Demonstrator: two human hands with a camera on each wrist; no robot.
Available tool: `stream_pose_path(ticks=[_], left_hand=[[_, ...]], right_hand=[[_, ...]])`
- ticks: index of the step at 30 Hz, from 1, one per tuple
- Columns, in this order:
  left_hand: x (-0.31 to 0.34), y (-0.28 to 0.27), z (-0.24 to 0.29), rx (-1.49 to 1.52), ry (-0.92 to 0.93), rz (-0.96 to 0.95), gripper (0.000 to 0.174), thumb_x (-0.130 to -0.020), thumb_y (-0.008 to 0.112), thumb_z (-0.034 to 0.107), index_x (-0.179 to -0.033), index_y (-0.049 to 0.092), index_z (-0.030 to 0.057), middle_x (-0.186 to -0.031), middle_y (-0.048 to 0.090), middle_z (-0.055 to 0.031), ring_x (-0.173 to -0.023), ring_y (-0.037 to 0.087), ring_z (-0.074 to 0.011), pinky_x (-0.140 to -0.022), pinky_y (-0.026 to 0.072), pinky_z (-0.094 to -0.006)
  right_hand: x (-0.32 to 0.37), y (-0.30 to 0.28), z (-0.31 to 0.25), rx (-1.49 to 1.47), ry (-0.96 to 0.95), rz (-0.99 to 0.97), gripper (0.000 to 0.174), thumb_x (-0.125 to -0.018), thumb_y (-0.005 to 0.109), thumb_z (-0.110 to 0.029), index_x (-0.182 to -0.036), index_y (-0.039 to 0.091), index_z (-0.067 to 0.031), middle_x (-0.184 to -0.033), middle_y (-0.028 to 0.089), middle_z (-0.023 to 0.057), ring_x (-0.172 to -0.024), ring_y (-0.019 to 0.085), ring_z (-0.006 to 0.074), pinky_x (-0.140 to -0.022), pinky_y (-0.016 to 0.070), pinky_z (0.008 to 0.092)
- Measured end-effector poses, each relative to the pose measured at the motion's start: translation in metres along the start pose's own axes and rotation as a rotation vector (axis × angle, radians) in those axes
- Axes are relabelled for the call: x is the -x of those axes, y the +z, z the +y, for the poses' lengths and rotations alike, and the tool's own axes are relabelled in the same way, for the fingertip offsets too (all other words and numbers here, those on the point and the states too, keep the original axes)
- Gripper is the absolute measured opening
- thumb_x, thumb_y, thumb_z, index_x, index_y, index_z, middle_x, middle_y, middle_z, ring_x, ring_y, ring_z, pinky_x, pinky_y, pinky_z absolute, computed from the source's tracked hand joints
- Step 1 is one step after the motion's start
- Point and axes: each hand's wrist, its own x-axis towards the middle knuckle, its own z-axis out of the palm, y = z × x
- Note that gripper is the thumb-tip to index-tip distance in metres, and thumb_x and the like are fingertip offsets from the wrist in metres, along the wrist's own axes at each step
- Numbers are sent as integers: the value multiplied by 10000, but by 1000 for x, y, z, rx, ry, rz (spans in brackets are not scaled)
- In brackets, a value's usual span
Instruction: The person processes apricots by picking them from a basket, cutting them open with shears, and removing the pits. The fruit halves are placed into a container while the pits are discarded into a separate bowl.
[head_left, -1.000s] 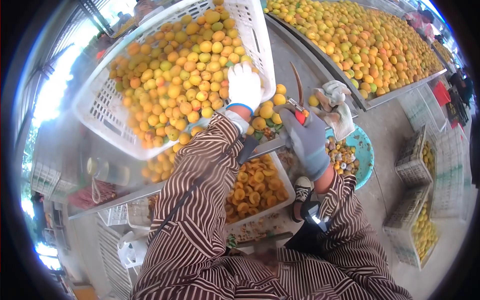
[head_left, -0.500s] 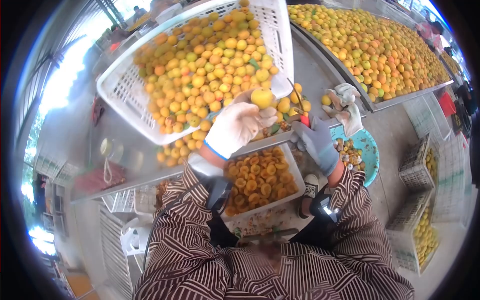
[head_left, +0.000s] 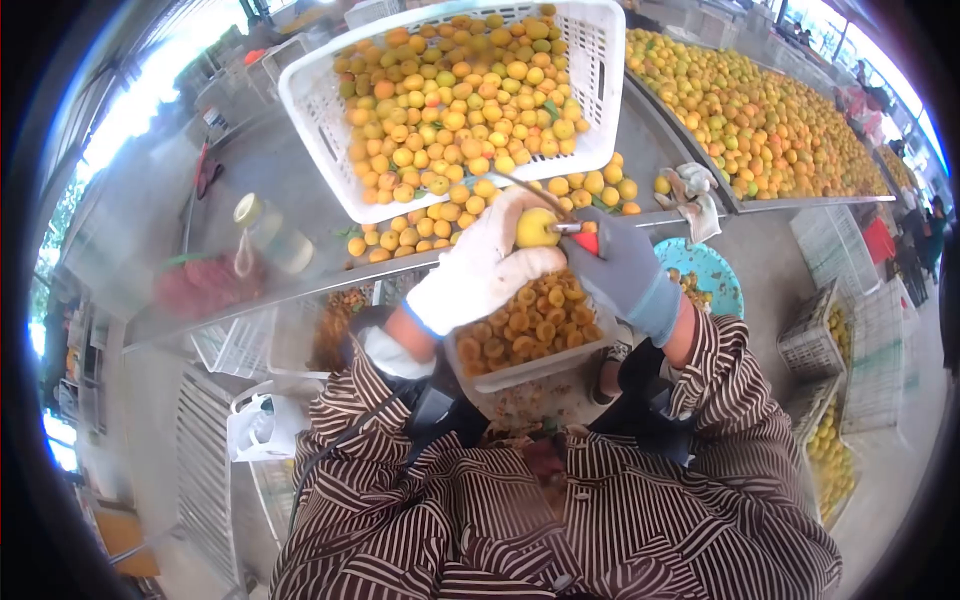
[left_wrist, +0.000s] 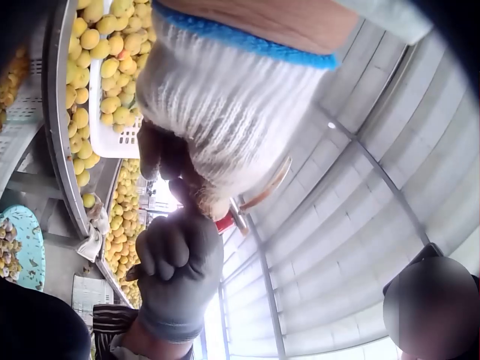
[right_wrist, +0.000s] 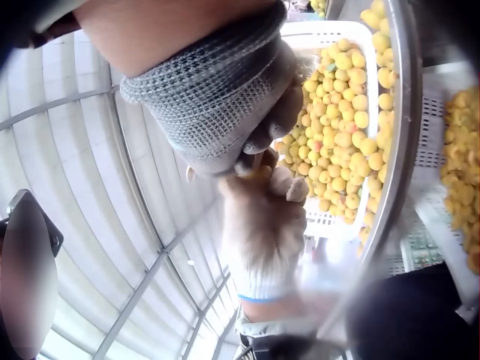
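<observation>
In the head view the white-gloved left hand [head_left: 480,265] grips a yellow fruit [head_left: 537,228] between thumb and fingers. The grey-gloved right hand [head_left: 628,268] is curled round a red-handled tool [head_left: 586,238], whose metal part touches the fruit's right side. A thin curved brown piece [head_left: 530,188] rises from around the tool. Both hands meet above a tub of halved fruit [head_left: 488,380]. In the left wrist view the right hand [left_wrist: 180,274] has curled fingers, close under the left hand [left_wrist: 225,112]; the fruit is hidden there.
A white crate [head_left: 607,90] full of fruit stands on the metal table [head_left: 330,165], with loose fruit before it. Used gloves [head_left: 692,195] lie at the table edge, above a turquoise basin [head_left: 722,275]. A jar [head_left: 275,235] stands left; crates [head_left: 812,340] sit on the floor at right.
The left hand first came out of the crate with a fruit, then moved right to the tool. The tool now touches the fruit. The view has shifted, with the crate appearing further right.
</observation>
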Motion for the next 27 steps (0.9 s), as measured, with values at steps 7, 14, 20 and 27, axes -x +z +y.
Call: stream_pose_path(ticks=[7,14,20,27], left_hand=[[23,-2,11,-80,77,69,466,-853,670,189,-1246,477,32,-1200,543,-185,-1133,543,-313,-975,432,-379],[33,7,16,-46,-25,116,459,-862,667,227,-1211,466,8,-1084,562,-227,-1036,576,-351,-903,459,-404],[35,13,19,-14,-73,92,470,-867,654,256,-1202,460,-10,-1068,567,-238,-1031,570,-366,-902,454,-404],[29,11,33,-170,30,94,482,-866,644,261,-1220,455,-7,-1136,525,-253,-1070,553,-375,-912,449,-418]], right_hand=[[6,24,15,522,-149,91,326,-935,512,-303,-1104,512,-25,-741,646,209,-718,643,415,-635,507,500],[11,12,-26,335,138,-94,225,-880,574,-190,-1083,566,-92,-855,646,216,-833,638,408,-708,507,467],[20,20,-13,253,88,-15,237,-866,598,-193,-1068,571,-73,-857,654,214,-849,634,417,-716,503,461],[22,23,3,-144,81,-95,132,-947,530,-196,-1021,563,-91,-719,606,90,-590,587,243,-525,456,339]])
